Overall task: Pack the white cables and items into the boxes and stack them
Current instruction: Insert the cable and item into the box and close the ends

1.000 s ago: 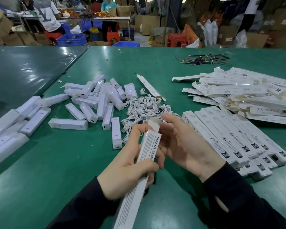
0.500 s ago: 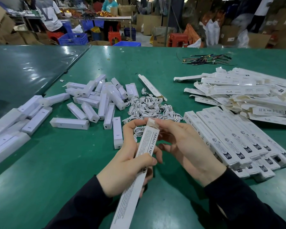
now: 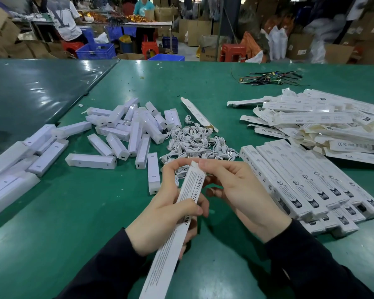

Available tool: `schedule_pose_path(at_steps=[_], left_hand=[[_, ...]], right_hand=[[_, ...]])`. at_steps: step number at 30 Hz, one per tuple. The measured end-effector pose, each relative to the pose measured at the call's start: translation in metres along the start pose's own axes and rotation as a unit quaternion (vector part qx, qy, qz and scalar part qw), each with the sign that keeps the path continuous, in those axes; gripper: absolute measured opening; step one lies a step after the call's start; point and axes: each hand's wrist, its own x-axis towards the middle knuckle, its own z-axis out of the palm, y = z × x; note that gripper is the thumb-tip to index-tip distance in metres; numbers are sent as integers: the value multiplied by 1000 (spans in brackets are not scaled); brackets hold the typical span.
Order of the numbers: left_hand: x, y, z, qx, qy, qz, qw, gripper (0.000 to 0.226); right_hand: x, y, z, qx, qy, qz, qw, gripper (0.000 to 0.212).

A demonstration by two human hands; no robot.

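My left hand (image 3: 164, 214) grips a long narrow white box (image 3: 173, 240) printed "SMART SENS", held slanted in front of me. My right hand (image 3: 240, 193) pinches the flap at the box's top end, forefinger over the tip. Just behind the hands lies a heap of coiled white cables (image 3: 194, 141). Short white lamp units (image 3: 125, 130) are scattered to the left of the cables. A neat stack of closed boxes (image 3: 307, 182) lies to the right of my right hand. Behind that stack is a loose pile of open, flat boxes (image 3: 324, 124).
The green table (image 3: 52, 212) carries longer white units (image 3: 7, 169) at the left edge, one flat box (image 3: 198, 114) behind the cables and a bundle of dark wires (image 3: 270, 77) far back. Beyond the table, people sit among cartons, blue crates and red stools.
The box's top flap, standing open a second ago, is now folded down under my right fingers. Both hands and the box have stayed in about the same place.
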Motion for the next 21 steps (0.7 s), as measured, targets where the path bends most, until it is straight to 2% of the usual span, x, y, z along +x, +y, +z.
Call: schedule_pose_path(at_steps=[4, 9, 12, 13, 14, 15, 16, 18, 21], left_hand=[[4, 2, -5, -28, -35, -23, 999, 64], [6, 8, -15, -130, -60, -48, 989, 65], [14, 11, -21, -120, -87, -111, 983, 70], [17, 12, -22, -144, -131, -136, 971, 65], [16, 13, -25, -223, -201, -148, 942, 56], [14, 14, -27, -315, -261, -157, 899, 43], [11, 15, -28, -361, -278, -157, 876, 33], [7, 11, -30, -344, -246, -176, 889, 25], [10, 1, -23, -194, -116, -177, 958, 36]], right_hand=[[1, 1, -4, -46, 2, -25, 999, 22], [-1, 4, 1, -139, -4, -124, 982, 25], [-1, 5, 0, -173, -21, -161, 971, 27], [-1, 4, -1, -164, -31, -148, 975, 27], [0, 3, -2, -141, -46, -127, 981, 25], [0, 2, -1, -109, -63, -99, 987, 23], [1, 3, 0, -76, -73, -69, 992, 19], [2, 6, 2, -20, -51, -22, 998, 21], [7, 7, -5, -24, 63, -24, 997, 16]])
